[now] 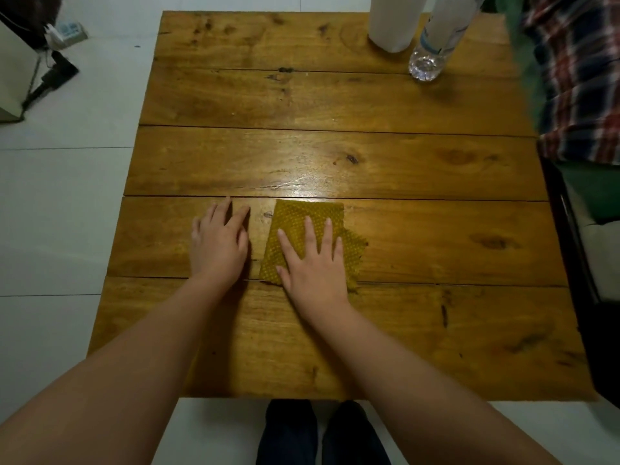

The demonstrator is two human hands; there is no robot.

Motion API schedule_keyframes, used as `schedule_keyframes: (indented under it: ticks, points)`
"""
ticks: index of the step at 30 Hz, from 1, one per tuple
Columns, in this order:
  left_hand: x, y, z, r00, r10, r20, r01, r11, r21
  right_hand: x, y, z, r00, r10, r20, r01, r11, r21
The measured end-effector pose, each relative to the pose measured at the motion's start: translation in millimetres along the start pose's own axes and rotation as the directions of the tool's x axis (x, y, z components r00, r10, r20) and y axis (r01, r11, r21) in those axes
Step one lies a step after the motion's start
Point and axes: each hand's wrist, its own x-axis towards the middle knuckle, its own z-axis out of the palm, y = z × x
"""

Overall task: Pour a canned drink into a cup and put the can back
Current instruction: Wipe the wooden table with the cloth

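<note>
Both forearms are bare from the lower frame edge to the wrists; no sleeve edge is visible. The left hand (218,243) and right hand (310,266) carry nothing on them: bare fingers, bare wrists. Fingernails are short and unpainted where visible on the right hand. Below the near edge of the table, two legs (322,434) appear side by side, covered in dark fabric, navy or black; the lighting does not allow a firmer colour reading. The fabric shows faint lengthwise folds. Whether the lowest visible part is trouser cloth or footwear cannot be determined. No other part of the person is in view.
</note>
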Motion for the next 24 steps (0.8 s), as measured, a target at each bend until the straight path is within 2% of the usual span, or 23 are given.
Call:
schedule_keyframes:
  ticks: [7,10,13,17,21,24]
  points:
    - [-17,12,-1,0.998,-0.029,0.061,0.029,1.000,0.007,-11,52,-7,0.982,0.187,0.003,-0.187,0.982,0.034]
    - [-24,13,-1,0.995,-0.029,0.092,0.028,1.000,0.007,-1,58,-15,0.979,0.206,0.011,-0.206,0.977,0.060]
    - [-24,12,-1,0.994,-0.024,0.105,0.023,1.000,0.010,13,46,-21,0.985,0.168,0.026,-0.170,0.983,0.070]
    - [-24,8,-1,0.997,-0.020,0.074,0.020,1.000,-0.001,15,15,-19,0.999,0.023,0.040,-0.024,1.000,0.009]
    - [-26,6,-1,0.997,-0.021,0.072,0.022,1.000,-0.007,-3,-9,-8,0.992,-0.113,0.056,0.113,0.994,0.006]
    - [-30,11,-1,0.996,-0.047,0.071,0.046,0.999,0.006,-29,-15,4,0.986,-0.154,0.068,0.158,0.986,-0.053]
